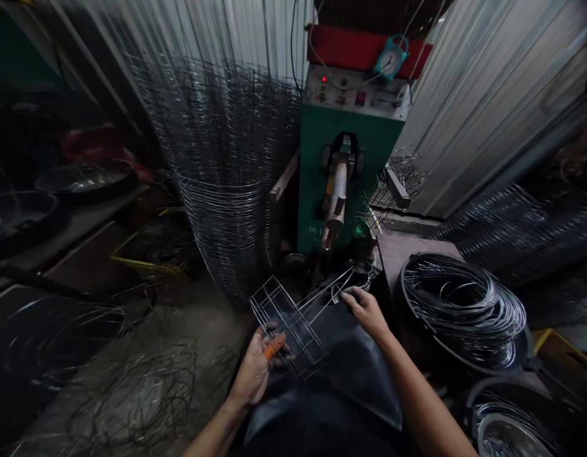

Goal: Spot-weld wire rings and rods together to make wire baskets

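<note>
L hand (261,362), orange wrap on its thumb, fingers curled shut round the near side of the silvery rectangular wire-grid rack (288,324), held tilted above the dark shiny apron (341,362). R hand (364,310): fingertips pinched at the rack's long wire arms, near a small wire loop; exact grip unclear. Behind: green box-shaped machine w/ red top (316,139). At R: black round pan (403,279) w/ coiled silvery wire rings (464,304).

Wire rack (297,309), open grid, tilted, in L grip (269,348); sm. curved pc. (335,299) at R grip (349,297), nr. rack's prongs (325,291).
</note>
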Demonstrator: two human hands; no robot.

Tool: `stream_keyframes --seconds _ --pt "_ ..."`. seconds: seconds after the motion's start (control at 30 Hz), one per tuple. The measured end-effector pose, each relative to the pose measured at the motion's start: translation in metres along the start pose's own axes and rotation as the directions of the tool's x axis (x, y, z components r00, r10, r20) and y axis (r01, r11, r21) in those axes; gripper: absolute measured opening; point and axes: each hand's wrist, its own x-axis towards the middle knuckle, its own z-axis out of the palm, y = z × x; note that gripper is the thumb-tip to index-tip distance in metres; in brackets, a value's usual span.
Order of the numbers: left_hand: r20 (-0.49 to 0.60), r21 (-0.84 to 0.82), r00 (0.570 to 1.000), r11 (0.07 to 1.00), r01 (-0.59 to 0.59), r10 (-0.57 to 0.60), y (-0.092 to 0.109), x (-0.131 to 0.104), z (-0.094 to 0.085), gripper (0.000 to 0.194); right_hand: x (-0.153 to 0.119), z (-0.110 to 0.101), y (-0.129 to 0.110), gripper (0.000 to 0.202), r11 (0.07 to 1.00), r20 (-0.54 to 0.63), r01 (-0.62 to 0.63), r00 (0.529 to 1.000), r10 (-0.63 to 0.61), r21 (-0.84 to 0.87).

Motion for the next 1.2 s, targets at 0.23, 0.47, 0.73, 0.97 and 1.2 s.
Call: stream_keyframes --seconds 0.23,0.47,0.73,0.97,1.2 --pt "-0.013 -0.020 1.000 1.000 -0.024 0.023 0.010 0.015 0.019 0.047 0.026 0.007 0.003 0.033 0.993 -0.078 0.000 0.997 0.010 0.122" --pt "-0.036 -0.097 0.999 0.995 -0.030 0.027 0.011 0.029 0.033 0.049 0.047 0.029 0.009 0.039 0.882 -0.132 -0.068 0.980 0.146 0.466" --pt "-0.086 -0.144 0.993 0.988 0.062 -0.075 0.014 0.042 0.037 0.045 0.064 0.039 0.012 0.035 0.826 -0.104 -0.083 0.980 0.168 0.557" --pt "-0.106 -0.136 0.992 0.989 0.057 -0.071 0.015 0.053 0.038 0.049 0.073 0.044 0.021 0.032 0.795 -0.096 -0.120 0.971 0.218 0.595" --pt "-0.116 -0.143 0.990 0.988 0.058 -0.075 0.015 0.060 0.039 0.048 0.081 0.044 0.019 0.028 0.769 -0.097 -0.144 0.961 0.259 0.623"
